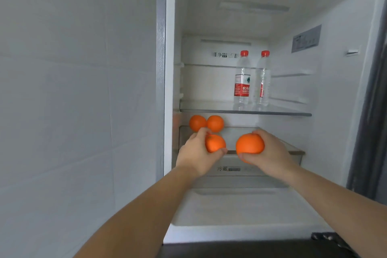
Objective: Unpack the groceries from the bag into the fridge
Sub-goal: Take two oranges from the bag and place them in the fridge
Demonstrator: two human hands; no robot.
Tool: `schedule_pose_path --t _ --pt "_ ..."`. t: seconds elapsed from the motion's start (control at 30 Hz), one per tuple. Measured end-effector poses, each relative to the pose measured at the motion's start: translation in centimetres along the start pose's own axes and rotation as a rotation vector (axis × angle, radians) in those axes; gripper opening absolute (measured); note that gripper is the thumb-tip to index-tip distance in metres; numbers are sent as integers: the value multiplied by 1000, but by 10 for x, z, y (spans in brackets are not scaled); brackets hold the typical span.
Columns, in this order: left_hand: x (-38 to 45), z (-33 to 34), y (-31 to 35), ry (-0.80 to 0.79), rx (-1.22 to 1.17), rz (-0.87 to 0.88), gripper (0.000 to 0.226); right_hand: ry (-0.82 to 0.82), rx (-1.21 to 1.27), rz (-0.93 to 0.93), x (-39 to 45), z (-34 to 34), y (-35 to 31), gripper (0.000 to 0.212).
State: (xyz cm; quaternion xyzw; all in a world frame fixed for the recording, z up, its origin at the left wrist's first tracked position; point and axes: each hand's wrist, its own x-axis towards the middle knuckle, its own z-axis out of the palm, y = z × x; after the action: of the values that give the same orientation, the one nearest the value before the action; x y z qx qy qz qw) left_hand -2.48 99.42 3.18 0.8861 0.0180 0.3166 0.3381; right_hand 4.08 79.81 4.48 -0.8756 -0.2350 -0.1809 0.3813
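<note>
Left hand (195, 153) grips small orange (215, 143), fingers curled round it; right hand (270, 154) grips bigger orange (249, 143). Both at fridge (345, 111) lower shelf, two oranges (206, 123) at 10 o'clock. Fruit looks firm, light, rollable: cupping whole sphere suits, set down gently.

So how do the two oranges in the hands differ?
The orange in the right hand looks bigger than the orange in the left hand. The left one shows a small green stem spot; the right one shows plain skin. Both are bright orange and held in front of the fridge's lower shelf.
</note>
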Motion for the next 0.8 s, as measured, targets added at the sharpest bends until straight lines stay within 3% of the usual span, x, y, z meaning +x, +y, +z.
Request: schedule_pose_path --t 0.17,0.43,0.53,0.67,0.8 --pt "46 17 -12 3 134 -71 66 -53 -24 -85 51 17 18 63" --pt "107 51 -32 0 361 -169 54 -141 -20 -125 138 51 61 59" --pt "124 63 -46 -24 359 -216 52 -199 -3 -158 161 65 64 54" --pt "149 65 -61 -10 303 -259 54 -243 -12 -189 189 86 61 64" --pt "165 62 -74 -14 430 -284 56 -258 -28 -190 212 112 58 60"
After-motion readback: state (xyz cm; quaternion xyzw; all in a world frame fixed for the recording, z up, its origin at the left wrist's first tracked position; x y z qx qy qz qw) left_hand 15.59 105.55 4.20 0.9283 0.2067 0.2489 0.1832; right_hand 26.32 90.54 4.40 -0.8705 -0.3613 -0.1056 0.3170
